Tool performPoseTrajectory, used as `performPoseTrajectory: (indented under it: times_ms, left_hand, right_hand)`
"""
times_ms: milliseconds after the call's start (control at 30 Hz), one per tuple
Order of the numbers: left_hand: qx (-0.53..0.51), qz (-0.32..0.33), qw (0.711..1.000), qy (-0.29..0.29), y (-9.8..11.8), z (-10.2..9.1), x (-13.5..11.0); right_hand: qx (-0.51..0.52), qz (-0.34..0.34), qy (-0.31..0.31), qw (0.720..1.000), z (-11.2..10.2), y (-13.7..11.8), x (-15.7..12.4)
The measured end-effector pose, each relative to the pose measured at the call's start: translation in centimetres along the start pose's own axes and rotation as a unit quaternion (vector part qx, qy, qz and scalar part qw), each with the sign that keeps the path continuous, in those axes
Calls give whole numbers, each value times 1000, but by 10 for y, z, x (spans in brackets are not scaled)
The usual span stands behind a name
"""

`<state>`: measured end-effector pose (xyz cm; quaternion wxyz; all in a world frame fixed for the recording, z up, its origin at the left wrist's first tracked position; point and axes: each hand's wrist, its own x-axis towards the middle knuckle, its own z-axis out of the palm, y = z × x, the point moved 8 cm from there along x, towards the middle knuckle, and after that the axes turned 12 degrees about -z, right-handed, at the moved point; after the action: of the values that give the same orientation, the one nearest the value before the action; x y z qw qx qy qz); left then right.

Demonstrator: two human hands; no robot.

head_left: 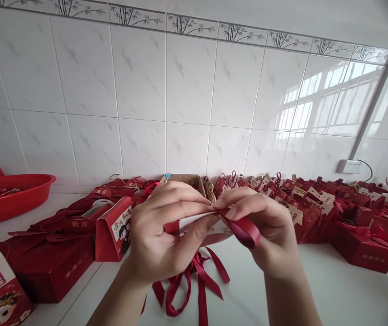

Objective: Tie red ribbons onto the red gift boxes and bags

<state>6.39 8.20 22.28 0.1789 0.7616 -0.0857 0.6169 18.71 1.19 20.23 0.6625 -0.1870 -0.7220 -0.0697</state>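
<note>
Both hands are raised over the middle of the white counter and meet at the top edge of a small red and white gift box (pixel 218 236). My left hand (pixel 166 235) is closed on the box's top, pinching it between thumb and fingers. In my right hand (pixel 265 222) a dark red ribbon (pixel 246 232) is pinched at the box top, and its loop hangs down over the fingers. Much of the box is hidden behind my hands. Below them, several loose red ribbons (pixel 198 271) lie in a tangle on the counter.
Red gift boxes (pixel 53 262) stand on the left, near a red plastic basin (pixel 20 199). Rows of small looped boxes (pixel 309 208) fill the right, with a larger red box (pixel 366 246) in front. A cardboard box (pixel 182 178) stands by the tiled wall (pixel 187 90).
</note>
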Motion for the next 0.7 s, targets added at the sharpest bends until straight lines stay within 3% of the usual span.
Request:
performPoseTrajectory:
  times_ms: [167,267,333,433,533,600,700]
  left_hand:
    - [79,-114,990,-1,-28,8,1]
    - [111,-144,982,50,-36,2,-1]
    - [89,-178,977,74,-39,-5,-3]
    - [43,-227,967,113,-38,-19,-4]
    - [10,-238,960,147,-32,-31,-3]
    - [-9,-240,957,165,-32,-38,-2]
    - [-23,-242,948,204,-38,-50,-5]
  right_hand:
    - [-86,92,22,992,-13,13,-2]
    - [-194,182,27,964,-43,32,-9]
    - [-302,259,52,916,-78,47,-21]
    - [-450,356,107,812,-140,65,-49]
    - [-505,391,153,754,-185,78,-78]
    - [-542,406,171,716,-205,83,-94]
    - [-599,396,148,680,-214,85,-104]
